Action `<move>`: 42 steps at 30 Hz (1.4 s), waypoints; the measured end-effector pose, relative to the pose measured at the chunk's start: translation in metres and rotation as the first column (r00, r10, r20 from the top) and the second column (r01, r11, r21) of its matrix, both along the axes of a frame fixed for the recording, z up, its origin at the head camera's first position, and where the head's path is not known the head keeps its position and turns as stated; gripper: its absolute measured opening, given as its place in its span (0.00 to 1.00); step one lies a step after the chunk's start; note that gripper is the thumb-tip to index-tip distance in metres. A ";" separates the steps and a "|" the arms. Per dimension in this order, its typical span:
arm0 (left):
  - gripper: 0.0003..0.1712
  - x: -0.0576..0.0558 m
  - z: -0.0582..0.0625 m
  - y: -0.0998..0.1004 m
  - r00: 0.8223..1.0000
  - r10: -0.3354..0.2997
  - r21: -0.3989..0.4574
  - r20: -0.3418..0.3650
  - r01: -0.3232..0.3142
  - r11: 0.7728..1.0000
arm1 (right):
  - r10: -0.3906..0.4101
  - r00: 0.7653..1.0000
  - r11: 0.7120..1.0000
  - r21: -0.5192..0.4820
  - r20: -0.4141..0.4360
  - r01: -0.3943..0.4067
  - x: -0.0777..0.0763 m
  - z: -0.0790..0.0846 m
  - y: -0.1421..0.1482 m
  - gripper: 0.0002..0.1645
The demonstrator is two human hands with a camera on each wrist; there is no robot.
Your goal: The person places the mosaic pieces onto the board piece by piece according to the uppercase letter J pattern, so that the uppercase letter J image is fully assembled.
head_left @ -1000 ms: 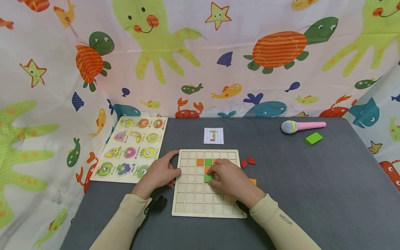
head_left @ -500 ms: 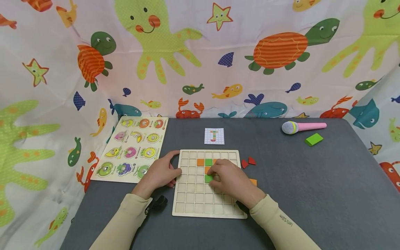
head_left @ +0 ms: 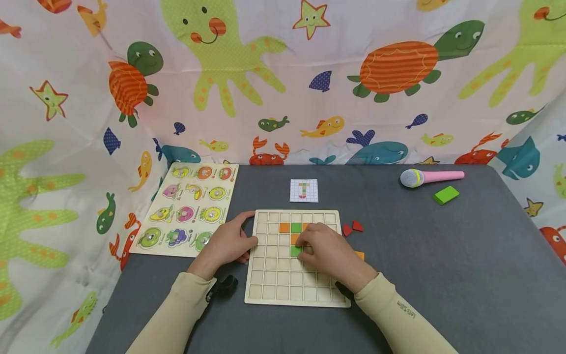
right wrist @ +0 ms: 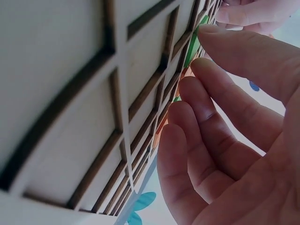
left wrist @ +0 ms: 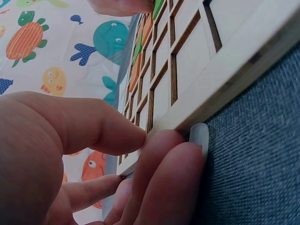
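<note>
A pale wooden grid board (head_left: pixel 269 280) lies flat on the grey table. At its left edge my left hand (head_left: pixel 225 246) holds on, thumb on the rim and curled fingers against the side, as the left wrist view shows. My right hand (head_left: pixel 331 253) is over the board, with thumb and forefinger at opposite ends of a green square tile (right wrist: pixel 193 47) in one of the cells. Farther up the grid sit an orange tile (head_left: pixel 285 227), another green tile (head_left: pixel 296 227) and more orange, partly hidden by the right hand.
Behind the board lies a small pattern card (head_left: pixel 303 191). Two red pieces (head_left: pixel 347 229) and a partly covered orange tile (head_left: pixel 360 255) are at its right. A fruit puzzle board (head_left: pixel 185 211) is at left; a toy microphone (head_left: pixel 431 177) and green block (head_left: pixel 446 195) lie back right.
Both hands keep their places on the board and the tiles stay where they were. Only the head view has shifted slightly.
</note>
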State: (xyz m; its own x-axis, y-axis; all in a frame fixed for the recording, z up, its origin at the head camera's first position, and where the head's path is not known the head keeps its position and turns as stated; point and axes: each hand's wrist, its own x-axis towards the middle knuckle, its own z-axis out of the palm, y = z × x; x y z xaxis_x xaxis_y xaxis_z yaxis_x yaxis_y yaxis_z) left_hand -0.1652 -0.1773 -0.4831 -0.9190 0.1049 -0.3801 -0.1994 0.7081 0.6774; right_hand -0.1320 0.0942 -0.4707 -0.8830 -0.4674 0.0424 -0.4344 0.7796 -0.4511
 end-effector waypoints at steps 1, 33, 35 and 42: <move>0.45 0.000 0.000 0.000 1.000 0.000 0.002 -0.001 0.000 1.000 | -0.002 1.000 1.000 0.000 -0.002 0.002 0.000 0.000 0.000 0.09; 0.45 0.000 -0.001 0.002 1.000 -0.003 -0.014 0.001 0.003 1.000 | -0.214 0.974 0.977 0.009 0.076 0.214 0.032 0.000 0.130 0.14; 0.45 -0.001 -0.002 0.001 1.000 -0.004 -0.013 0.000 0.004 1.000 | -0.213 0.974 0.977 0.008 0.083 0.213 0.032 -0.003 0.131 0.15; 0.45 -0.001 -0.002 0.000 1.000 -0.003 -0.016 0.000 0.003 1.000 | -0.211 0.975 0.977 0.004 0.064 0.211 0.031 -0.008 0.128 0.15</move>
